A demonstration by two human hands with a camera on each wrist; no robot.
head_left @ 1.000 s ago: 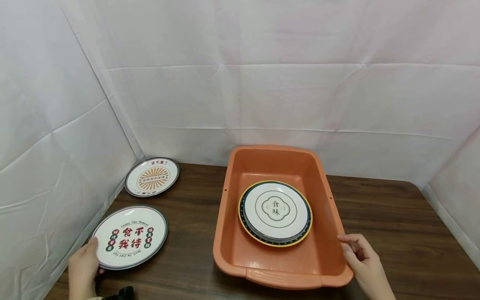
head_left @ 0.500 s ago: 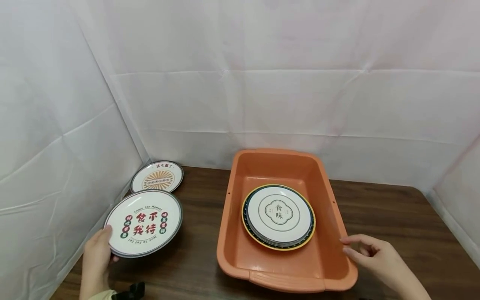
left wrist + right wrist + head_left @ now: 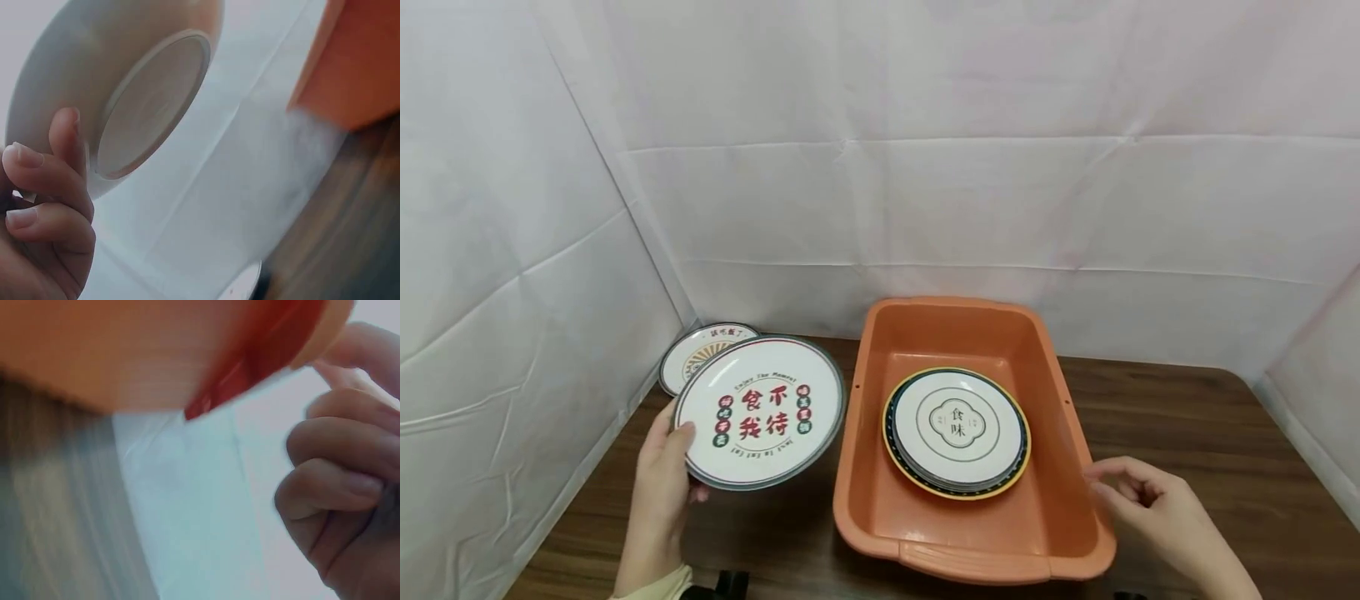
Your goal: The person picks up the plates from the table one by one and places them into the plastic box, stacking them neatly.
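- Head view: left hand (image 3: 662, 475) pinches the red-lettered plate (image 3: 758, 412) by its rim, raised above the surface's (image 3: 1187, 467) left edge beside the orange tub (image 3: 966, 550); such an edge-only grip could let it tip or knock the tub wall. White cloth encloses the brown surface.
- Left wrist view: fingers (image 3: 47, 187) curl under the plate's underside.
- Right wrist view: right hand (image 3: 340, 481), loosely curled, holds nothing, against the tub's rim.

My left hand (image 3: 662, 479) is raised at the near left, forearm reaching in from the near edge, thumb on top and fingers (image 3: 47, 187) curled beneath in a pinching grip. My right hand (image 3: 1150, 508) lies low at the near right, fingers (image 3: 331, 487) loosely curled, index finger extended leftward, holding nothing.
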